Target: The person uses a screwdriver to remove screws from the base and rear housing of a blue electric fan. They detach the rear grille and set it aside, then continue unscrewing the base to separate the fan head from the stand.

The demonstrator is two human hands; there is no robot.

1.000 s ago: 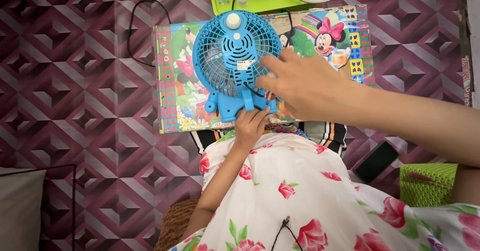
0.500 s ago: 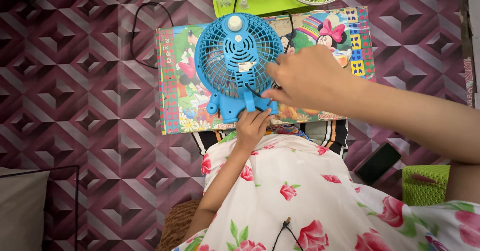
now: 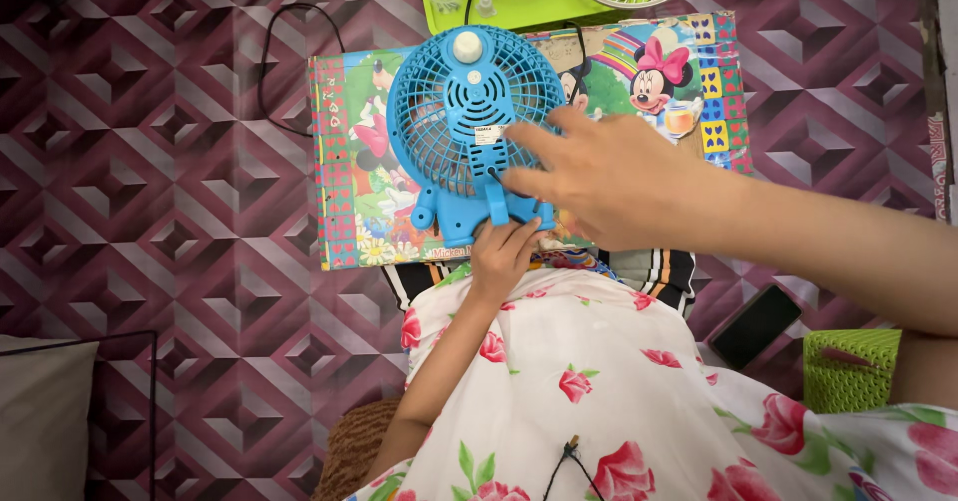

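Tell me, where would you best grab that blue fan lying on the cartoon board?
Probably by the stand of the blue fan, from the near side: it is solid and narrow, where the left hand already rests. The round grille is wide, open mesh, and the right hand covers its right edge.

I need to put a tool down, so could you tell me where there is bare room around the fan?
Bare patterned floor lies left of the cartoon board. The board's strip left of the blue fan is free. The fan's base is crowded by the left hand and right hand.
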